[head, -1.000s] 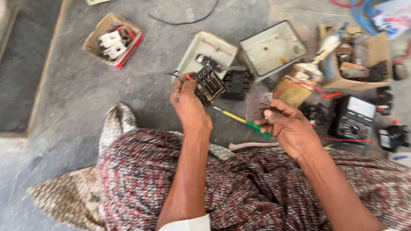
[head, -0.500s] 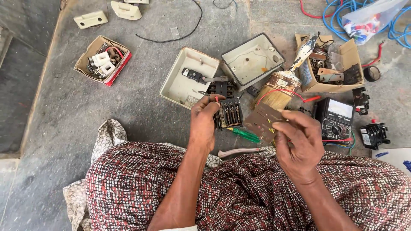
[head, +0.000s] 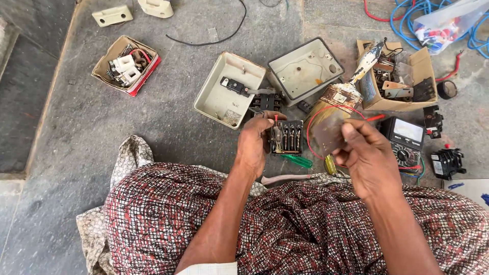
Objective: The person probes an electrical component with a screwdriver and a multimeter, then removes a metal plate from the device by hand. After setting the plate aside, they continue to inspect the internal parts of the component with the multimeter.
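My left hand grips a small black electrical switch block with metal contacts, held upright above my lap. My right hand pinches a thin brownish plate just to the right of the block. A thin red wire loops between the block and the plate. Under my hands a green-handled screwdriver lies on the floor by my patterned cloth.
Two open cream switch-box halves lie ahead. A multimeter sits right, near a cardboard box of parts and a brush. Another parts box lies left. Blue cable coils far right.
The view tilted up and the floor items shifted down in frame. My left hand turned the switch block upright; my right hand lifted the brown plate up beside it.
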